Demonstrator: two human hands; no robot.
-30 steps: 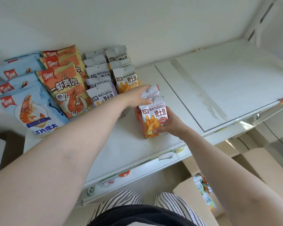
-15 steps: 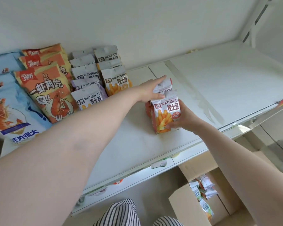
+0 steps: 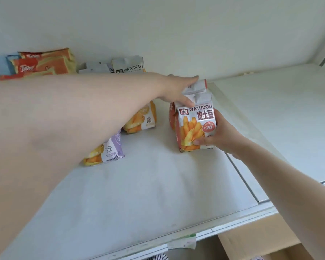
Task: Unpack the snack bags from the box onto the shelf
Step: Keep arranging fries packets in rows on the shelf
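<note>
- Left arm (image 3: 68,124) bare, no sleeve showing.
- Right arm (image 3: 281,177) bare too.
- Striped black-and-white cloth (image 3: 158,257) at the bottom edge.

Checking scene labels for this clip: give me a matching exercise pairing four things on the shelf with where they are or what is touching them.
Things:
1. red WATUDOU bag
2. purple bag
3. orange shrimp bags
4. left hand

Places or states:
A. far left, against the back wall
B. held low down by the right hand
C. reaching over the tops of the red bags
D. partly hidden under the left forearm

Pairs: 1-B, 2-D, 3-A, 4-C
</note>
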